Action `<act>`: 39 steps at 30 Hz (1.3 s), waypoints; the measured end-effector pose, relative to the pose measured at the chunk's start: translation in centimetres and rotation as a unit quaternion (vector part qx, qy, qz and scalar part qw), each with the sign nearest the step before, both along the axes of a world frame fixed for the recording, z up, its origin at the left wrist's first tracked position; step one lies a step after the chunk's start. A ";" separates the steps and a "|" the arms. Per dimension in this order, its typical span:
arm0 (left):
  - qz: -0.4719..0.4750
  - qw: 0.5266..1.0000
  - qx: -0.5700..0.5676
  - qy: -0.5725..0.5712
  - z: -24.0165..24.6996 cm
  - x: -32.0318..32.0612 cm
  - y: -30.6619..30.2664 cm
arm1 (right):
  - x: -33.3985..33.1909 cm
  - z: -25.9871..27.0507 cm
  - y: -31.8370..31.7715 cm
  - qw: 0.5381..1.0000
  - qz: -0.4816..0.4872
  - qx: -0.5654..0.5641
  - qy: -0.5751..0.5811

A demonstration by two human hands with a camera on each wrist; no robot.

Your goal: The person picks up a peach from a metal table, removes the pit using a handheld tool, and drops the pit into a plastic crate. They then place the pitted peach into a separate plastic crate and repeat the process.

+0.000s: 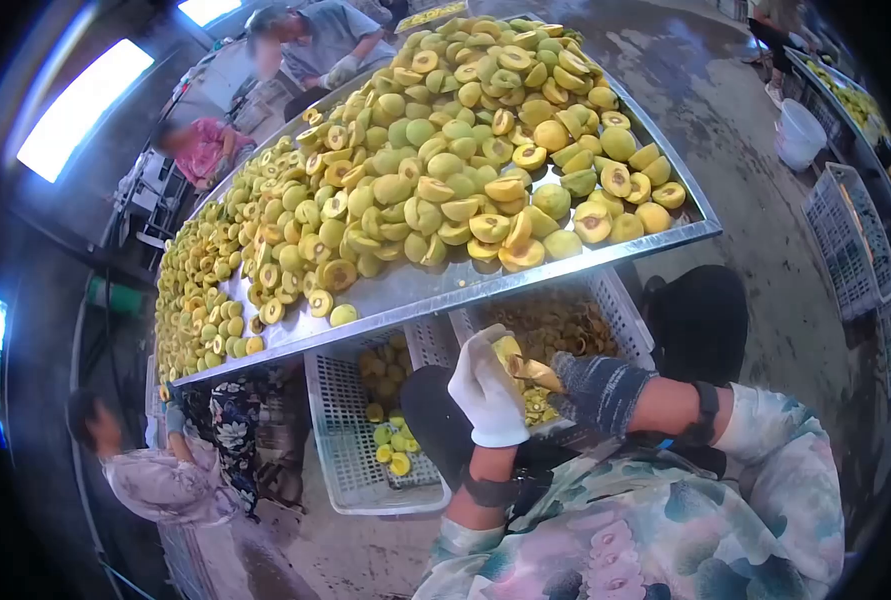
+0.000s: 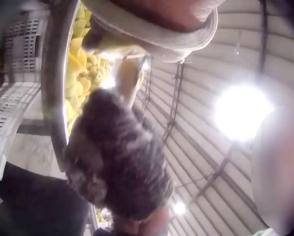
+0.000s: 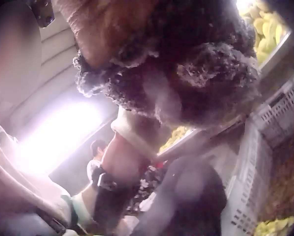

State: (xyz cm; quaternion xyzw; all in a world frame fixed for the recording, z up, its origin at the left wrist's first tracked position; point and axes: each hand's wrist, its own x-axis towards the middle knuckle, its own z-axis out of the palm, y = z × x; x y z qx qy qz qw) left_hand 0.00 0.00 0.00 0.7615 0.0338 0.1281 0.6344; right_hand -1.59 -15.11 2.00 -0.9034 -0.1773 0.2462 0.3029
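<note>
In the head view, my left hand (image 1: 487, 395), in a white glove, holds a yellow peach half (image 1: 506, 350) between thumb and fingers. My right hand (image 1: 597, 390) wears a dark grey knit glove and grips a tan, narrow hand tool (image 1: 539, 375). The tool's tip meets the fruit; its exact kind I cannot tell. Below both hands, yellow cut pieces (image 1: 539, 408) lie in a crate. In the left wrist view the dark glove (image 2: 117, 152) covers most of the tool (image 2: 129, 76). The right wrist view shows the back of that glove (image 3: 186, 73), which hides the fruit.
A metal-rimmed table (image 1: 445, 298) heaped with halved peaches (image 1: 435, 160) stands just ahead. Under its edge are a white crate (image 1: 330, 470) with some fruit and another crate (image 1: 620, 305) with brown scraps. Other people (image 1: 180, 465) work around the table. More crates (image 1: 845, 240) stand at right.
</note>
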 end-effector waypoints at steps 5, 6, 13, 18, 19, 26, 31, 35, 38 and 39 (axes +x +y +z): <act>-0.073 0.992 -0.092 0.054 1.6 1.2 0.4 | 0.4 -0.3 -0.2 0.999 -0.007 0.033 -0.029; -0.119 0.979 -0.121 0.116 1.6 1.3 1.3 | 0.3 -0.8 -0.2 0.999 -0.008 0.039 -0.019; -0.071 0.978 -0.194 -0.042 0.3 1.1 -0.7 | 1.3 0.0 0.3 0.988 -0.028 0.152 -0.023; 0.023 0.983 -0.154 -0.094 -1.7 0.9 -0.2 | 0.4 -1.2 1.6 0.950 -0.022 0.310 0.031; -0.026 0.973 -0.227 -0.032 -1.8 1.2 0.3 | 0.3 -1.2 1.3 0.950 -0.019 0.311 0.033; -0.085 0.962 -0.241 0.094 -1.0 2.5 0.0 | 0.4 -4.9 1.5 0.916 -0.021 0.400 0.003; -0.165 0.975 -0.078 0.127 -3.0 3.4 2.2 | 0.7 -8.1 2.6 0.871 -0.056 0.346 0.345; 0.046 0.982 -0.176 0.054 -3.7 2.9 0.6 | 0.1 -3.6 3.0 0.932 -0.057 0.358 0.007; -0.108 0.966 -0.213 0.104 -1.6 2.8 1.2 | 0.9 -6.5 3.0 0.841 -0.069 0.434 0.314; -0.172 0.981 -0.081 0.036 -0.5 2.2 1.1 | 0.5 -4.5 1.5 0.760 -0.063 0.438 0.476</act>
